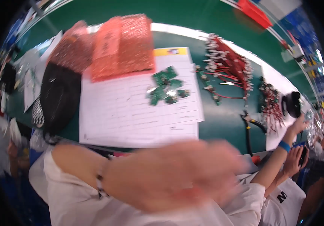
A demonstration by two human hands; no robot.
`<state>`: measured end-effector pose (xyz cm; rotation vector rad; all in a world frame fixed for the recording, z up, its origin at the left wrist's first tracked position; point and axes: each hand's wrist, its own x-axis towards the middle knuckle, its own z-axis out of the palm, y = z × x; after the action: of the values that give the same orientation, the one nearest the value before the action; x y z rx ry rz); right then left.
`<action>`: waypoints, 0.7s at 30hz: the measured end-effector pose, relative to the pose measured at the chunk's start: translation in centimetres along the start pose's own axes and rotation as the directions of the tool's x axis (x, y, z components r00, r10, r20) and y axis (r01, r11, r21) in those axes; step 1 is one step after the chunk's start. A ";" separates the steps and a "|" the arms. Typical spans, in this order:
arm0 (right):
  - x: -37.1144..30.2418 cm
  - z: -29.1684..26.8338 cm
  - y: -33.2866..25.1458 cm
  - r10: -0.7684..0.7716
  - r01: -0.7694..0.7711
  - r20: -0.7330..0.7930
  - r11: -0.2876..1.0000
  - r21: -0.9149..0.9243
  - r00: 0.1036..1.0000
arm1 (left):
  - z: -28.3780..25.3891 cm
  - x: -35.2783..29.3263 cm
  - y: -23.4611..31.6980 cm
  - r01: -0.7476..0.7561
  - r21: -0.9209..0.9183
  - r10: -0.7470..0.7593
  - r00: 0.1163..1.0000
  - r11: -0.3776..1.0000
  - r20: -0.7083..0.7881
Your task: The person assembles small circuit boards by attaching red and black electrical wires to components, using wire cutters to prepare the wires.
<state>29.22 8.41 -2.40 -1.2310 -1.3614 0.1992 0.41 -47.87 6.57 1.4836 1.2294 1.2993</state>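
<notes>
My left hand point(150, 177), with a bracelet at its wrist, reaches across in front of my body, large and smeared by motion. What looks like my right hand point(224, 180) overlaps it at its right end, also blurred. The fingers of both cannot be made out, nor whether anything is between them. Just beyond them lie printed paper sheets point(132, 124). On the sheets sits a small pile of green circuit boards point(165, 86). A pink bubble-wrap bag point(124, 45) covers the sheets' far left part.
At left are a black pouch point(60, 98) and another pink bubble bag point(71, 45). Red wires with white connectors point(230, 64), linked boards point(209, 88) and pliers point(248, 128) lie right. A co-worker's blue-banded arm point(273, 162) extends toward a black round object point(293, 104).
</notes>
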 end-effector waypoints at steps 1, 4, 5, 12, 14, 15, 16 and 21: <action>-4.5 1.3 -3.7 0.020 -0.020 0.048 1.000 0.009 0.999 | 1.7 1.2 1.1 -0.462 0.609 0.535 0.842 0.645 0.072; -14.9 -4.3 -16.4 -0.497 0.329 0.361 0.839 0.434 0.789 | 4.3 1.2 2.7 -0.620 0.466 0.711 0.702 0.631 -0.027; -17.9 -4.6 -18.5 -0.648 0.522 0.391 0.760 0.386 0.654 | 5.0 2.0 2.4 -0.666 0.395 0.754 0.646 0.633 -0.120; -27.4 -5.0 -26.2 -0.795 0.666 0.596 0.504 0.550 0.110 | 4.8 0.3 1.6 -0.819 0.463 0.839 0.485 0.338 0.245; -28.4 -3.0 -26.3 -0.733 0.538 0.673 0.606 0.585 0.094 | 4.2 0.2 1.3 -0.834 0.533 0.859 0.373 0.145 0.350; -28.7 -1.8 -26.3 -0.726 0.532 0.683 0.610 0.587 0.080 | 3.6 0.0 1.2 -0.839 0.526 0.864 0.361 0.136 0.352; -28.7 -0.7 -26.4 -0.718 0.533 0.692 0.613 0.584 0.067 | 2.3 0.2 1.2 -0.869 0.489 0.861 0.302 0.073 0.408; -31.0 2.2 -26.9 -0.676 0.506 0.737 0.631 0.588 -0.012 | 2.9 1.2 0.3 -0.389 0.921 0.999 -0.035 -0.013 0.000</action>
<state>4.33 -24.31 -2.17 -0.0822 -2.7825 0.4368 3.29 -46.66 6.62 2.7831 1.3695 2.7985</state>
